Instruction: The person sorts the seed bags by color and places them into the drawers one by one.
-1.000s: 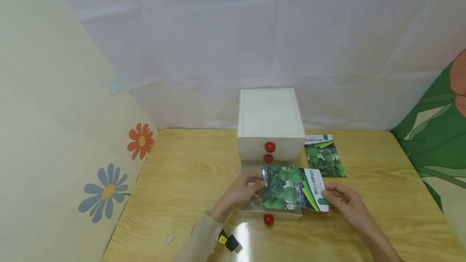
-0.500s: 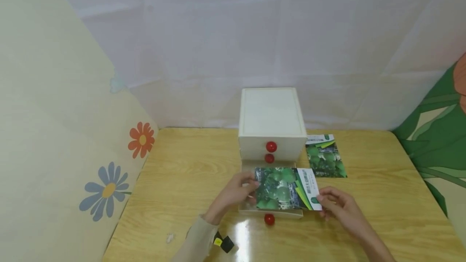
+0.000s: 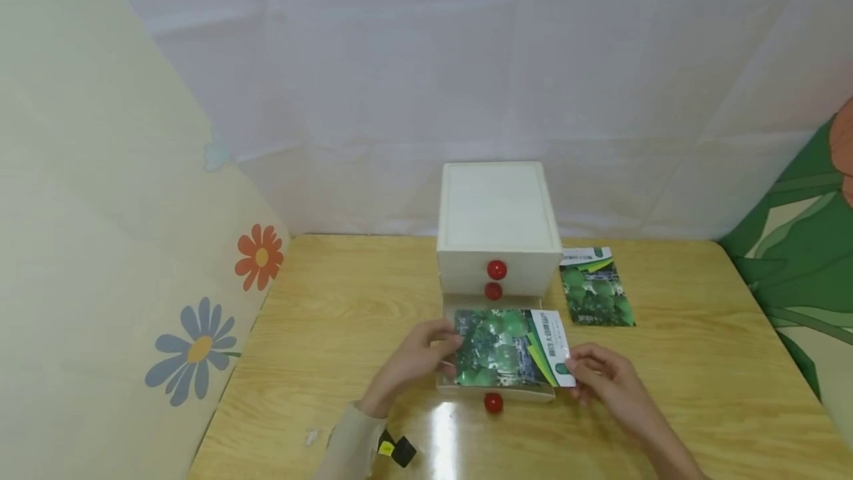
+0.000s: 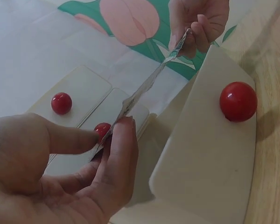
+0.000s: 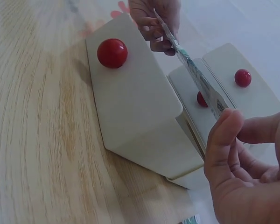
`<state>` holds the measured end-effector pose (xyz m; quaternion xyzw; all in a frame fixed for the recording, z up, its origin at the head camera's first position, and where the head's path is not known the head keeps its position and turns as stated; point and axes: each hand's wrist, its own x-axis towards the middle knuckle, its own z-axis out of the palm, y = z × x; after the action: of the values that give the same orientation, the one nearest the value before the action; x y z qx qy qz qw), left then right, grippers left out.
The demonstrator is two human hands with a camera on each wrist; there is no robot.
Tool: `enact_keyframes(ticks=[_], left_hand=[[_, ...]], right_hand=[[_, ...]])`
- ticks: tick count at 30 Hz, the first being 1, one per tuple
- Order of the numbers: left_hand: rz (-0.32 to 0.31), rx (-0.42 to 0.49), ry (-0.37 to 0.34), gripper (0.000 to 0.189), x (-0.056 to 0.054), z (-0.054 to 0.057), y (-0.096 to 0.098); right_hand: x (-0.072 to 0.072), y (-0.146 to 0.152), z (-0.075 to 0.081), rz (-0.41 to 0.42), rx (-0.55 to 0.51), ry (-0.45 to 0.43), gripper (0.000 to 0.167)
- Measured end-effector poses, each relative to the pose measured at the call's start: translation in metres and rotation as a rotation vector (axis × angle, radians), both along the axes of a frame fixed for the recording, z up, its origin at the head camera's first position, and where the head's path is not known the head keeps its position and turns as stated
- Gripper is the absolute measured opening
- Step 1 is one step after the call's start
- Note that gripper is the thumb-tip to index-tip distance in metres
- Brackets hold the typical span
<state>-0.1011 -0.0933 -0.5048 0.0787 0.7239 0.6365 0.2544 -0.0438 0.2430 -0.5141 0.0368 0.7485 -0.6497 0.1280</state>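
Observation:
A flat seed packet (image 3: 500, 347), printed with round green fruit and a white band, is stretched level between both hands. Its left end is pinched by the left hand (image 3: 415, 354), thumb on top. The right hand (image 3: 608, 380) pinches the white end near a corner. Beneath the packet, the lowest drawer (image 3: 460, 392) of a small white cabinet (image 3: 496, 206) is pulled out, its inside mostly covered in the head view. Seen edge-on in the left wrist view, the packet (image 4: 142, 88) is thin and slightly crinkled, above the drawer with its red knob (image 4: 238, 101).
A second packet (image 3: 598, 291) of the same print lies on the wooden table right of the cabinet. Two more red knobs (image 3: 496, 270) mark the pushed-in drawers. A black thing with a yellow patch (image 3: 400, 450) shows beside the left sleeve; a small whitish scrap (image 3: 311, 437) lies further left.
Both hands have carried the packet leftward, from over the drawer's right side to more centrally above it. The pulled-out drawer and second packet stay put.

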Motion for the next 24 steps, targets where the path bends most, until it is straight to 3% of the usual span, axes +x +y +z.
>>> enact_keyframes(ticks=[6, 13, 18, 24], left_hand=[[0.005, -0.024, 0.005, 0.036, 0.001, 0.002, -0.008], [-0.039, -0.004, 0.036, 0.054, 0.003, 0.003, -0.018], [-0.034, 0.053, -0.008, 0.063, 0.007, 0.002, -0.024], [-0.018, 0.038, -0.035, 0.075, 0.008, -0.001, -0.028]], right_hand=[[-0.003, -0.008, 0.000, -0.034, -0.025, -0.050, 0.025], [-0.007, -0.015, 0.002, -0.060, -0.033, -0.081, 0.026], [-0.011, -0.019, 0.001, -0.066, -0.027, -0.103, 0.028], [-0.015, -0.023, -0.001, -0.044, -0.032, -0.098, 0.031]])
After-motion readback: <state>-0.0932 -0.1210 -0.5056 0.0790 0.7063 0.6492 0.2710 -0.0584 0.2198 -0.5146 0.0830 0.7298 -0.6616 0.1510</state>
